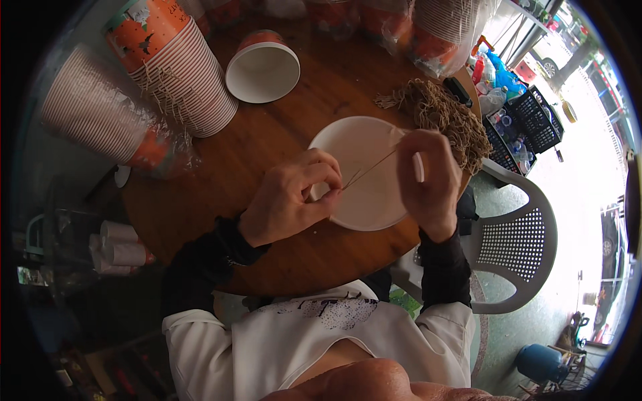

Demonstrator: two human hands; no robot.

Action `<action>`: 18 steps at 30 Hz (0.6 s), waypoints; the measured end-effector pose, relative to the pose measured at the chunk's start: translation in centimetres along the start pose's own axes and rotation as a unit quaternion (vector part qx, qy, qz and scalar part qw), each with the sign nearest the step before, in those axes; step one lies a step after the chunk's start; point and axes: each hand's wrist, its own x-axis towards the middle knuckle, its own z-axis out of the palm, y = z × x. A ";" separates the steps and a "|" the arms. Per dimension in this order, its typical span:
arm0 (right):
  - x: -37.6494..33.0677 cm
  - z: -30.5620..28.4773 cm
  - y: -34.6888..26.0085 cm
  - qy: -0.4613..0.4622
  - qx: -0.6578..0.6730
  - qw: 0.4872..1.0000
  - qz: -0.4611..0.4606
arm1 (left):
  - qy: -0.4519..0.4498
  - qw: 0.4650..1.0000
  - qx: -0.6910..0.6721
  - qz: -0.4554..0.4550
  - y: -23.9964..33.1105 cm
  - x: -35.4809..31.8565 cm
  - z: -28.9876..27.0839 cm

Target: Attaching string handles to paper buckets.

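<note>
My left hand pinches one end of a thin tan string, and my right hand pinches the other end, so the string runs taut between them. Both hands hover over a white paper bucket standing open on the round wooden table. The right hand also seems to hold the bucket's rim. A heap of the same tan string lies just behind the right hand.
An orange paper bucket with a white inside lies on its side at the back. Stacks of paper buckets, some in plastic wrap, crowd the left and far edge. A white plastic chair stands at the right.
</note>
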 end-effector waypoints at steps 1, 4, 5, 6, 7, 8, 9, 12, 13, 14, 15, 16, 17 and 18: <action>-0.1 -0.2 1.4 0.038 -0.008 0.999 -0.011 | 0.006 1.000 -0.001 0.016 0.1 -0.3 0.0; -0.6 -0.7 2.5 0.059 -0.079 0.995 0.025 | 0.011 0.999 0.014 0.041 -0.3 -0.4 0.2; -0.8 -0.7 2.6 0.059 -0.078 0.995 0.025 | 0.010 0.998 0.029 0.051 -0.5 -0.4 0.3; -1.0 -0.6 2.6 0.072 -0.099 0.992 0.010 | 0.011 0.998 0.029 0.049 -0.9 -0.4 0.5; -1.2 -0.5 2.7 0.085 -0.119 0.989 -0.006 | 0.014 0.997 0.043 0.061 -1.2 -0.4 0.8; -1.3 -0.5 2.8 0.099 -0.108 0.989 0.008 | 0.017 0.996 0.056 0.073 -1.5 -0.4 1.0; -1.4 -0.8 3.1 0.115 -0.126 0.985 0.019 | 0.016 0.996 0.056 0.074 -1.6 -0.3 1.1; -2.0 -1.2 4.8 0.175 -0.086 0.977 0.091 | -0.013 0.981 0.140 0.136 -2.0 0.0 1.4; -2.0 -0.6 4.6 0.173 -0.044 0.978 0.110 | -0.022 0.981 0.144 0.127 -2.2 0.0 1.6; -2.0 -0.3 4.6 0.170 -0.001 0.977 0.129 | -0.031 0.981 0.149 0.119 -2.3 0.0 1.7; -2.2 -0.2 5.2 0.163 -0.036 0.981 0.095 | -0.032 0.981 0.148 0.120 -2.1 0.2 1.8; -2.3 -0.1 5.5 0.164 -0.037 0.981 0.096 | -0.004 0.987 0.112 0.113 -1.6 0.5 2.1; -2.3 -0.1 5.6 0.183 0.018 0.975 0.122 | 0.024 0.991 0.075 0.106 -1.3 0.8 2.4; -2.3 0.1 5.7 0.201 0.074 0.966 0.146 | 0.024 0.991 0.076 0.105 -1.2 1.0 2.7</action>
